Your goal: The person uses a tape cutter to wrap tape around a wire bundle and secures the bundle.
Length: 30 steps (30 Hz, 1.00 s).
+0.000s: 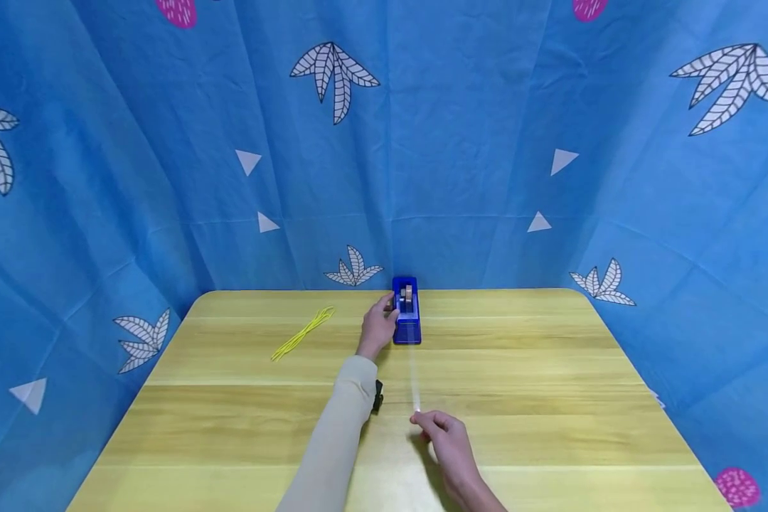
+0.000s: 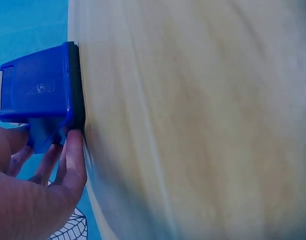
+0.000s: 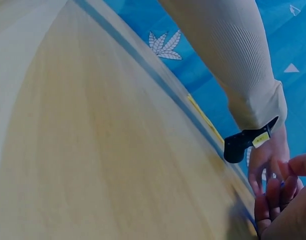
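A blue tape dispenser (image 1: 407, 334) stands at the far edge of the table, a roll of tape (image 1: 409, 293) set in it. My left hand (image 1: 377, 327) grips the dispenser from its left side; in the left wrist view its thumb and fingers curl around the blue body (image 2: 40, 85). From the dispenser a strip of clear tape (image 1: 414, 377) stretches toward me, over the table. My right hand (image 1: 448, 442) pinches the near end of that strip between thumb and forefinger. The right wrist view shows its other fingers (image 3: 275, 200) curled, with the left hand beyond them.
Left of the dispenser, a bundled yellow cord (image 1: 302, 334) lies on the wooden table (image 1: 518, 377). A blue patterned curtain (image 1: 461, 142) hangs right behind the table and along both sides. The left wrist carries a black strap-on device (image 3: 242, 144).
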Tool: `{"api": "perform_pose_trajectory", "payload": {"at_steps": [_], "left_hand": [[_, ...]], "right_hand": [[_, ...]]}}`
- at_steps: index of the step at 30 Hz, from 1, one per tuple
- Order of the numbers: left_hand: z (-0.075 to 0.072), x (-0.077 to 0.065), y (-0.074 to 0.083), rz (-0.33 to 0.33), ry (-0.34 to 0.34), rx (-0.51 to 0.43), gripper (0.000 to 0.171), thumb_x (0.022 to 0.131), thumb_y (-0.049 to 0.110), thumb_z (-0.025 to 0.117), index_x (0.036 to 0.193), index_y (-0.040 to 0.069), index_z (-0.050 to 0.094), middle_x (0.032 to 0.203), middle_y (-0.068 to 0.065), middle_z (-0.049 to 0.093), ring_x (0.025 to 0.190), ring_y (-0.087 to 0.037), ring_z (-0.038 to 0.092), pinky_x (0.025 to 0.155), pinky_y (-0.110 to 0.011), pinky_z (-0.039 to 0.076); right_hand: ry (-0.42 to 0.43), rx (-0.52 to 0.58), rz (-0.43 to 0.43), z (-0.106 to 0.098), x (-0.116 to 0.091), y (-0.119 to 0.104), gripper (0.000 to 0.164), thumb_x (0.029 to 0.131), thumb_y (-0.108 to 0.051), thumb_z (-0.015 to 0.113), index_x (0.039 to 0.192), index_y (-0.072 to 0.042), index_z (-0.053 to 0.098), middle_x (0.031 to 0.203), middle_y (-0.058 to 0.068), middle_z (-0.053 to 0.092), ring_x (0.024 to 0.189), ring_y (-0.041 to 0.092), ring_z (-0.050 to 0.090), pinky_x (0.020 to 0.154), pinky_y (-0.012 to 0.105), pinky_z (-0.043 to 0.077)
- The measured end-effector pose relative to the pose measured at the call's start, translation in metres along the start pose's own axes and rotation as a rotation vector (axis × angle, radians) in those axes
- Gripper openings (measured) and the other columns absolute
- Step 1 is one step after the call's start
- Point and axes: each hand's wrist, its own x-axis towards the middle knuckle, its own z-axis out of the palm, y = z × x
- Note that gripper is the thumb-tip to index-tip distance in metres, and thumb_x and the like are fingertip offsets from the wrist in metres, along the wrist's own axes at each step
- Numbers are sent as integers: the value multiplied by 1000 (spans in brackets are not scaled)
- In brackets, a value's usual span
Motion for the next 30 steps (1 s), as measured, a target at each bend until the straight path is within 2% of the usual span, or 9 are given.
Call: {"api": "perform_pose_trajectory", "payload": {"at_steps": [11, 15, 18, 23, 30], "left_hand": [[-4, -1, 4, -15, -7, -6, 49, 108, 20, 55, 156, 21, 47, 137, -19, 64, 124, -38, 63, 109, -55, 51], [-6, 1, -3, 1, -5, 7, 48, 108, 24, 57, 154, 22, 49, 133, -17, 67, 121, -35, 65, 106, -52, 53], [-9, 3, -9, 29, 1, 7, 46, 107, 24, 59, 152, 19, 52, 130, -17, 69, 113, -33, 69, 99, -48, 57], [-25, 3, -12, 68, 4, -31, 47, 108, 22, 58, 153, 12, 50, 131, -19, 68, 106, -33, 72, 88, -43, 61], [-60, 3, -17, 54, 9, -79, 49, 107, 23, 58, 154, 16, 48, 132, -15, 65, 118, -34, 66, 92, -43, 58]], "right_hand": [[11, 1, -9, 1, -1, 1, 25, 98, -20, 68, 96, 5, 73, 79, -1, 61, 86, 16, 56, 86, 32, 38], [9, 6, -6, 2, 0, 1, 26, 99, -20, 68, 95, 5, 73, 78, -2, 61, 85, 16, 56, 86, 32, 38], [3, 8, -2, 2, 0, 3, 26, 100, -20, 67, 97, 5, 73, 79, -2, 60, 84, 16, 56, 86, 32, 38], [0, 6, 1, 2, 1, 3, 28, 100, -22, 66, 99, 5, 73, 82, -2, 61, 85, 16, 56, 86, 32, 38], [4, 0, 0, 2, 0, 2, 27, 99, -22, 67, 99, 4, 74, 82, -1, 62, 85, 17, 56, 86, 32, 37]]}}
